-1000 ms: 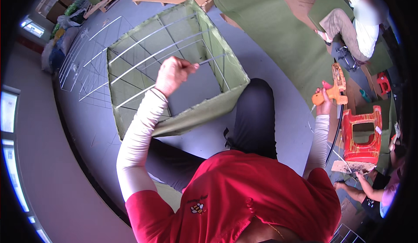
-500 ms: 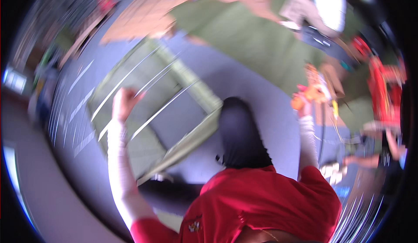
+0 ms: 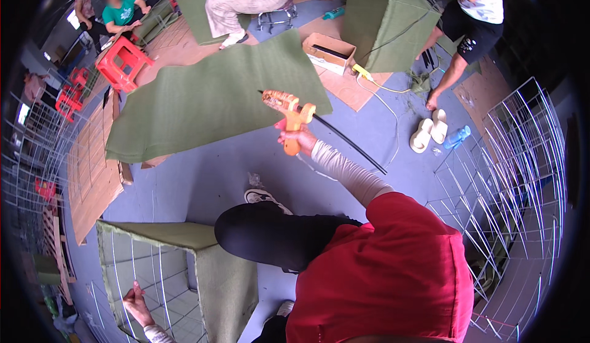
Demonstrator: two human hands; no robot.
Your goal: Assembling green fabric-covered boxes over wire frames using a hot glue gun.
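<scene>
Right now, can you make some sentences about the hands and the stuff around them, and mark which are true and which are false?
1. The right hand holds an orange glue gun. True.
2. The cream slippers are beside a blue bottle. True.
3. The left hand is at the blue bottle. False: it is at a green-covered wire frame.
4. The big green sheet is rolled up. False: it lies spread out.
5. The person's shirt is blue. False: it is red.

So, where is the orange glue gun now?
The glue gun is near the middle of the head view, in the right hand, partly hiding the green sheet.
</scene>
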